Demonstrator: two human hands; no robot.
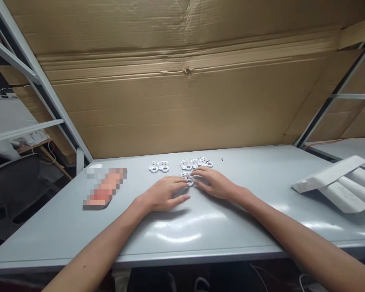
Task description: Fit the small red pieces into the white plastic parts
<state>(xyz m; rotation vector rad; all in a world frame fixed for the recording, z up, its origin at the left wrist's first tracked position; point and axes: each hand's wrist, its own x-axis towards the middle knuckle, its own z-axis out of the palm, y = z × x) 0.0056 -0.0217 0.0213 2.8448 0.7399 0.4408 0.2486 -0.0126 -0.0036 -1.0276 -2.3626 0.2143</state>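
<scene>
My left hand (166, 194) lies flat on the grey table (219, 219), its fingertips reaching a small white plastic part (186, 177) with dark holes. My right hand (213, 182) comes in from the other side, and its fingers close on that same part. Two matching white parts (158, 166) lie together just beyond my left hand. Further right, beyond my right fingers, a small overlapping group of similar parts (196, 163) sits near the hand.
A pixelated, blurred object (105, 188) lies on the table at left, with a small white item (95, 166) behind it. Long white boards (331, 186) are stacked at right. A cardboard sheet (185, 101) stands behind the table, within a metal shelf frame (39, 81).
</scene>
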